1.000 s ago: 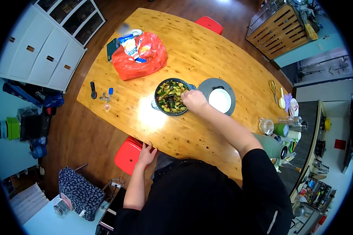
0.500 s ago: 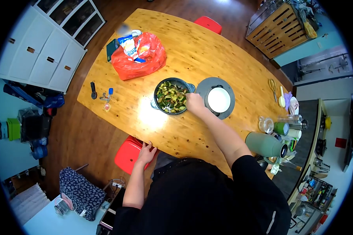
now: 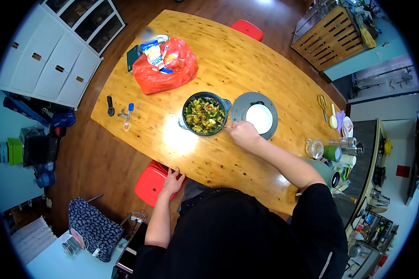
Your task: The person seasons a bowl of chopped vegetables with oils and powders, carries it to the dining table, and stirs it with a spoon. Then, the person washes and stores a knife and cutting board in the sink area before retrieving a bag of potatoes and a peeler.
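Note:
A dark two-handled pot (image 3: 185, 111) stands on the table, filled with chopped green and brown vegetables (image 3: 203, 114). My right hand (image 3: 243, 133) is closed beside the pot's right rim, around the thin handle of a utensil (image 3: 225, 127) that reaches into the food. What the utensil's other end looks like is hidden among the vegetables. Just right of the pot lies a round grey mat (image 3: 240, 108) with a white bowl (image 3: 259, 118) on it; my right hand is over its lower left edge. My left hand (image 3: 173, 181) rests at the table's near edge, fingers apart, holding nothing.
A red plastic bag (image 3: 165, 74) with packets is at the back left of the wooden table (image 3: 260, 69). A watch (image 3: 110, 106) and keys (image 3: 125, 114) lie at the left. Jars, bottles and a green flask (image 3: 322, 167) crowd the right edge. Red stools (image 3: 151, 183) flank the table.
My right hand has moved down and right along the pot's rim, and its elbow swung outward. The vegetables have been shifted about. My left hand stays in place.

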### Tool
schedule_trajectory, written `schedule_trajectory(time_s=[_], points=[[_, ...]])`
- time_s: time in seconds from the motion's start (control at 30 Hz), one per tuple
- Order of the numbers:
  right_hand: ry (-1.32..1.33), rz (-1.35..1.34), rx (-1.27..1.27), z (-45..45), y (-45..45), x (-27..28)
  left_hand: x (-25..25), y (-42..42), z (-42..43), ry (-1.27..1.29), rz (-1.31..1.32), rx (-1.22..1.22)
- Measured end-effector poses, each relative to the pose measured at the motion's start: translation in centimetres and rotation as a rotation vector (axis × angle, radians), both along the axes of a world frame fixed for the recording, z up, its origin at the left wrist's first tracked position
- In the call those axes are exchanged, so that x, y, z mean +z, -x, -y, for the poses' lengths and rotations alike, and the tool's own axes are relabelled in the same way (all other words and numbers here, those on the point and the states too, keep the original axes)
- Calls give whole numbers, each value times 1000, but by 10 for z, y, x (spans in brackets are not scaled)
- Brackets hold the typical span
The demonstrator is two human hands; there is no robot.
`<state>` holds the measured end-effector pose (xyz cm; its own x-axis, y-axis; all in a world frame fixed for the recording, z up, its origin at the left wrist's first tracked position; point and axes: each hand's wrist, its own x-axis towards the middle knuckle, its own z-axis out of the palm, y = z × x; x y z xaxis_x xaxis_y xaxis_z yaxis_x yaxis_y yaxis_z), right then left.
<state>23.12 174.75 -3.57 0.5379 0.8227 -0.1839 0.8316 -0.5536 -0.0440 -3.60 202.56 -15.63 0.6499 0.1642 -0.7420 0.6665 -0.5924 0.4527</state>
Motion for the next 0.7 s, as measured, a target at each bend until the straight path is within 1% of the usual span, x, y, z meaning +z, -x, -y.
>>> schedule_trajectory(time_s=[0.07,0.17,0.33,0.47,0.57,0.7], points=[[39,45,27,0,-1,1,0,0,1,6,25,12],[108,101,-10,-8,-17,-12,1,0,0,22,40,7],[49,84,-136,-31,-42,-32,2,-1,1,21,35,5],[-24,113,-174,-38,-46,-23,1,-1,0,24,30,21],[-44,131,-260,-30,-42,-13,-5,1,0,26,53,24],[-47,80,-322,-23,-41,-50,-15,5,-1,40,99,14]])
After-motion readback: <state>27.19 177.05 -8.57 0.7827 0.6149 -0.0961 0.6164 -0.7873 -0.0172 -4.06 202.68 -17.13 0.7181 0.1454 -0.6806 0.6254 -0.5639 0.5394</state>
